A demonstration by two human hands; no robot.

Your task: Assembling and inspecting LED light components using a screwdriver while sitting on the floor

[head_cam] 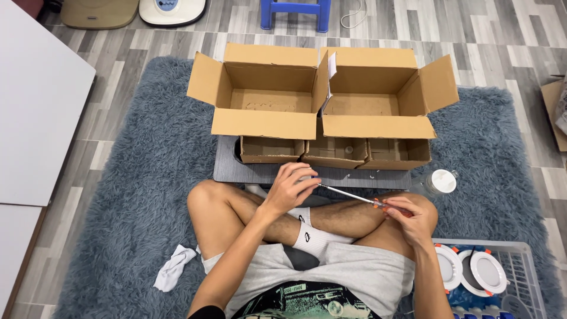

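Grey shaggy rug (pixel 142 177) on wood-pattern floor; low dark surface (pixel 227 168) ahead carrying three small cardboard boxes (pixel 271 149), two large open cartons (pixel 266 100) behind. Right hand (pixel 411 220) grip clamped on orange screwdriver (pixel 360 198) handle, over right knee. Left hand (pixel 290 188) fingers pinched together at shaft tip, just before surface edge. White basket (pixel 520 251) of round lamps near right hip. White cloth (pixel 174 267) left; open rug both sides.

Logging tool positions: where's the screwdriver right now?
In the head view, the screwdriver lies across the person's lap: right hand grips its orange handle, left hand pinches the tip, just in front of the low dark table.
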